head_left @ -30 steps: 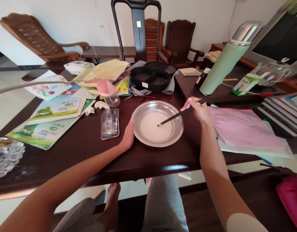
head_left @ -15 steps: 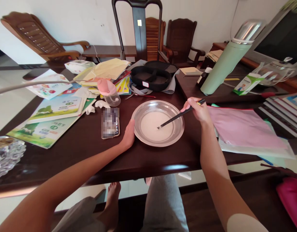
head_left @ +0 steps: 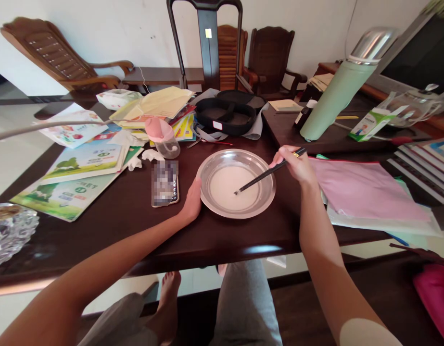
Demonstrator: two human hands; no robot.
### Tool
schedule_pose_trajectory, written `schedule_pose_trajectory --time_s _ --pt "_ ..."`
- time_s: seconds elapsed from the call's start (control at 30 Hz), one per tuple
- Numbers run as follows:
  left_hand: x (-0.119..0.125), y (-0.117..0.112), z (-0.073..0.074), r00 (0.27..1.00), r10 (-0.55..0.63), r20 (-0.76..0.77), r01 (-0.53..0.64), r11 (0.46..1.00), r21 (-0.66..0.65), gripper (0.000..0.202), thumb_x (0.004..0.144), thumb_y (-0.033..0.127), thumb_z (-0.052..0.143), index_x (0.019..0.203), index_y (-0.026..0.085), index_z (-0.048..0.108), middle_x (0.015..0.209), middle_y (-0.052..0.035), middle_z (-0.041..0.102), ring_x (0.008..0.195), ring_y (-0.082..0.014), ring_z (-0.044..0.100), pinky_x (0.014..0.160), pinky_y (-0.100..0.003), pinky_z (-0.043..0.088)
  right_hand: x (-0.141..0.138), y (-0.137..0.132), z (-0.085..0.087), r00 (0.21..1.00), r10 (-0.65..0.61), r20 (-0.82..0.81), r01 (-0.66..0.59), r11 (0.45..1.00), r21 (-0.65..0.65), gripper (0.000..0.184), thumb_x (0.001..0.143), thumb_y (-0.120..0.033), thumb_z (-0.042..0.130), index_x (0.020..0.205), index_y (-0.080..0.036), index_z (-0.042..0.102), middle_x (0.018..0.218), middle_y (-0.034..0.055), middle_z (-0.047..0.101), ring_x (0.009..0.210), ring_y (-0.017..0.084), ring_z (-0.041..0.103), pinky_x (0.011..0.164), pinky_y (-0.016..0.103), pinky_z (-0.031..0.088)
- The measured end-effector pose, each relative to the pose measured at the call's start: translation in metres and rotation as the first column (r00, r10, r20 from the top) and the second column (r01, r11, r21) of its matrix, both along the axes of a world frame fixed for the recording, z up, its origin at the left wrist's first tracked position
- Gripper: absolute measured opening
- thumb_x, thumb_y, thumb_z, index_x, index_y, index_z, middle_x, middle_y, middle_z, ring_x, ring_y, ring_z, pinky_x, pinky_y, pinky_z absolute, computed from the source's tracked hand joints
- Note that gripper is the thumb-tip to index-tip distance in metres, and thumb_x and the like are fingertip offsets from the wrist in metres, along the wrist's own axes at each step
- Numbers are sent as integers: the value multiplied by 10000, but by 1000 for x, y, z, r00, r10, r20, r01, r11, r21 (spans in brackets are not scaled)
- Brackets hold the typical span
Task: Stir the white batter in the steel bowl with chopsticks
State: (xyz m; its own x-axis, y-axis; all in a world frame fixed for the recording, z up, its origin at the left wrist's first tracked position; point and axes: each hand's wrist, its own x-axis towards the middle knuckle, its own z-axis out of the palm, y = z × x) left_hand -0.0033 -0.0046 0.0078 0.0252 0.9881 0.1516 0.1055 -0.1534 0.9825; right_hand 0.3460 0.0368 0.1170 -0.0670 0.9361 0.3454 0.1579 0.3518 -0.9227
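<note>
A round metal plate (head_left: 265, 198) with a pool of white liquid (head_left: 227, 185) sits on the dark wooden table (head_left: 135, 226) in front of me. My right hand (head_left: 296, 166) is closed on dark chopsticks (head_left: 267, 174) whose tips dip into the liquid near the plate's middle. My left hand (head_left: 192, 202) rests against the plate's left rim, fingers curled along it. A phone (head_left: 165, 183) lies just left of that hand.
Books and papers (head_left: 81, 168) cover the table's left side, with a pink-lidded cup (head_left: 162, 138) and a glass dish (head_left: 8, 230). A black tray (head_left: 225, 117) lies behind the plate. A green thermos (head_left: 333, 101), pink folder (head_left: 366, 190) and book stack (head_left: 424, 163) fill the right.
The chopstick tips have shifted slightly lower within the liquid. The hands and plate stay in place.
</note>
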Motion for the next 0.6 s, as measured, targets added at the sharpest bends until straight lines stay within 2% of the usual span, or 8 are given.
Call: schedule_pose_trajectory --time_s 0.13,0.2,0.3,0.37,0.53,0.6 --pt "0 1 -4 999 3 51 -1 999 -45 751 1133 810 481 1597 280 743 1740 -100 704 1736 -400 530 1504 -633 315 -14 -1 2 990 126 68 -125 992 -23 668 837 -933 867 697 -288 762 754 59 876 810 309 885 882 461 708" --pt "0 2 -5 998 11 62 -8 999 -53 757 1125 825 480 1557 272 764 1691 -113 740 1709 -404 560 1499 -639 323 -13 -1 3 995 83 63 -83 997 2 665 830 -929 877 711 -284 767 757 55 878 822 306 889 909 464 707" --pt "0 2 -5 998 14 59 -11 999 -52 758 1127 828 481 1541 260 766 1670 -116 754 1672 -403 596 1488 -629 344 -3 2 3 999 -45 9 44 998 40 675 814 -935 886 657 -296 740 660 26 825 727 293 861 895 472 700" --pt "0 1 -5 999 11 48 -8 998 -56 756 1136 818 477 1554 254 756 1683 -116 744 1670 -404 596 1485 -628 348 3 3 1 998 -61 -33 62 997 44 688 824 -946 869 621 -305 725 617 17 795 679 293 843 871 481 697" --pt "0 1 -6 997 9 73 -5 998 -58 750 1132 811 499 1560 253 760 1703 -117 730 1714 -408 551 1509 -636 298 -8 -1 1 992 122 16 -122 992 -11 657 852 -910 878 660 -294 758 677 43 832 730 303 865 845 466 704" --pt "0 1 -7 996 13 91 -8 998 -60 737 1122 813 519 1534 259 778 1713 -113 725 1741 -407 519 1522 -630 267 -12 -1 3 989 141 48 -140 990 -11 638 853 -895 892 698 -286 782 710 47 850 767 293 876 885 453 706"
